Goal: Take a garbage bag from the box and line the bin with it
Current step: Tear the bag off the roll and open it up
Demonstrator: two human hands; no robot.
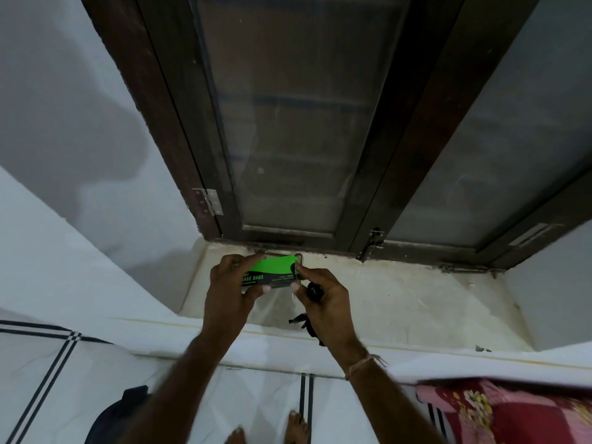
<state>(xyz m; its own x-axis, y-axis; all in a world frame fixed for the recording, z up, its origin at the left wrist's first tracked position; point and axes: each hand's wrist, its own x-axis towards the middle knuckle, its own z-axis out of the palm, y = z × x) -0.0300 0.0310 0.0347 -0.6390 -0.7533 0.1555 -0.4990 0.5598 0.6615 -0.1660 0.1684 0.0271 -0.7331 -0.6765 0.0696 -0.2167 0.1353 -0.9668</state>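
A small green and black box (pixel 272 270) labelled garbage bags is held above the white window sill (pixel 400 302). My left hand (pixel 230 290) grips the box's left end, thumb underneath. My right hand (pixel 320 296) pinches the box's right end with thumb and forefinger. A rolled black garbage bag (pixel 312 291) is tucked in the right palm, and its loose end (pixel 299 320) hangs below the hand. No bin is in view.
A dark wooden window frame (pixel 378 187) with cloudy glass stands behind the sill. A white sheet with black stripes (pixel 64 357) lies below. A dark bag (pixel 118 411) sits at lower left, a red floral cloth (pixel 499 408) at lower right, and bare feet (pixel 298 427) at the bottom.
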